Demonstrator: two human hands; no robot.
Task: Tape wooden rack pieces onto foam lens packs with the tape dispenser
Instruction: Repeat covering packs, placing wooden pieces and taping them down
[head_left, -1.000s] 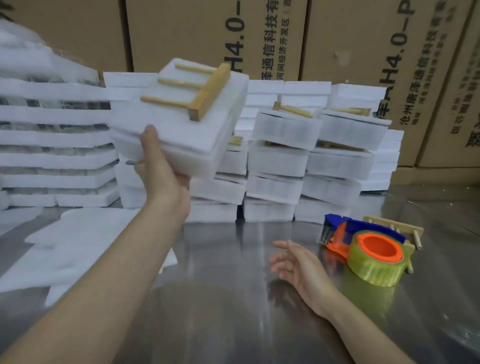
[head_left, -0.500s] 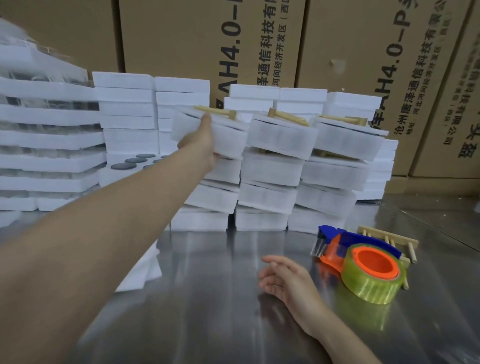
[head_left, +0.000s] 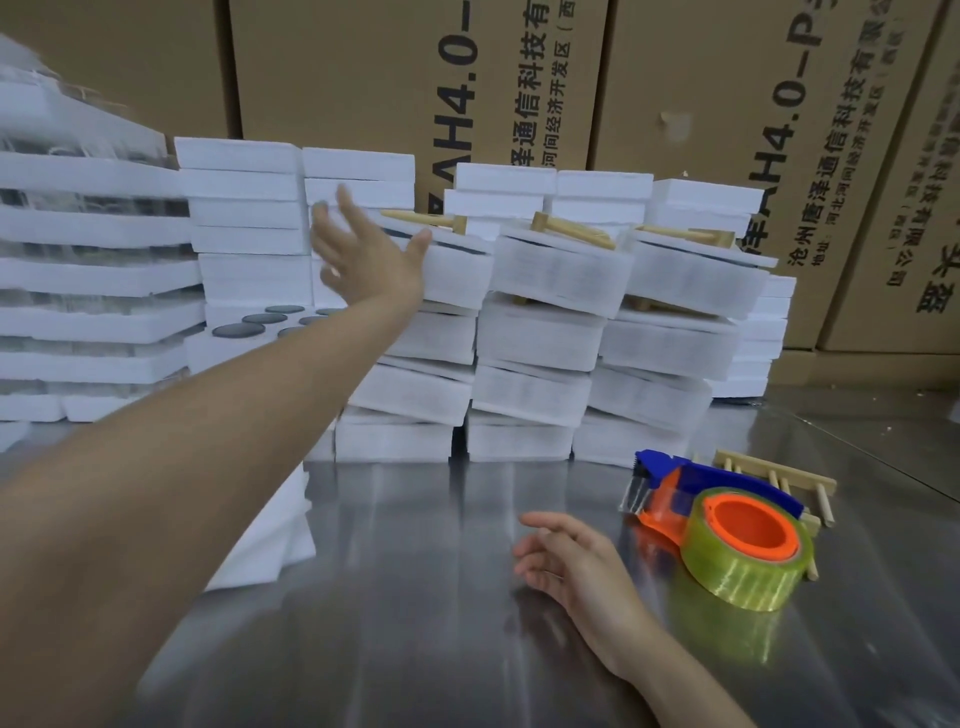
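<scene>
Judging by stacked foam lens packs (head_left: 561, 275) already bearing wooden rack pieces (head_left: 571, 228), much is being counted done; the left hand (head_left: 363, 254) is being held spread and empty at the stack, the right hand (head_left: 566, 561) slack and empty near the tape dispenser (head_left: 727, 530), with a loose rack (head_left: 779, 475) behind it awaiting taping.

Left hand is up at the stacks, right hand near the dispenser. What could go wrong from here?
1. The top foam pack sits tilted on an uneven column; the open left hand beside it could nudge it and it may slide off.
2. The tape dispenser lies partly on loose wooden rack pieces; pulling one out could tip it, and its cutter end is the end nearer the open right hand.
</scene>
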